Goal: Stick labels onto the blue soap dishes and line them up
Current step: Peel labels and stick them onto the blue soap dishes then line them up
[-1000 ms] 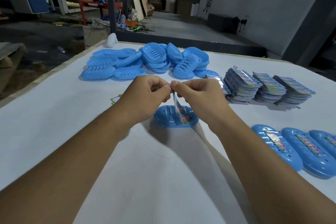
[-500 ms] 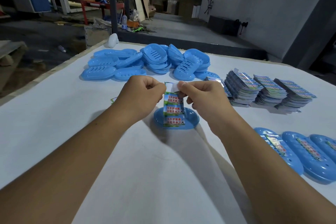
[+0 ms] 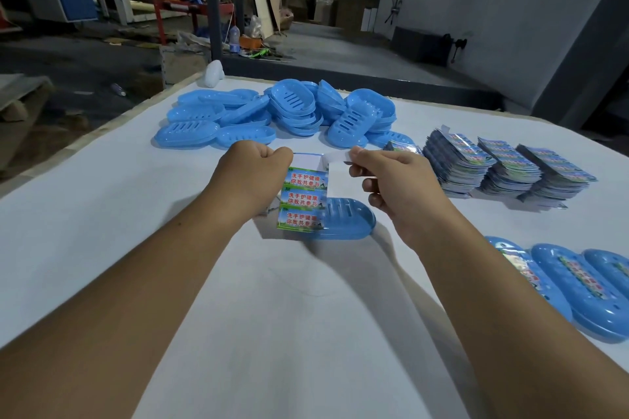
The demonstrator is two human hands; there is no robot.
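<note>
Above the single soap dish (image 3: pixel 343 223), the left hand (image 3: pixel 253 177) pinches the label sheet (image 3: pixel 303 202), while the right hand (image 3: pixel 391 180) pinches one label (image 3: pixel 337 157), now peeled away from the sheet's top, where half a second ago hands met; sticking comes next.

Blue slotted soap dish (image 3: pixel 347 219); label sheet (image 3: pixel 304 202) with red and white lettering on blue-green panels.
</note>
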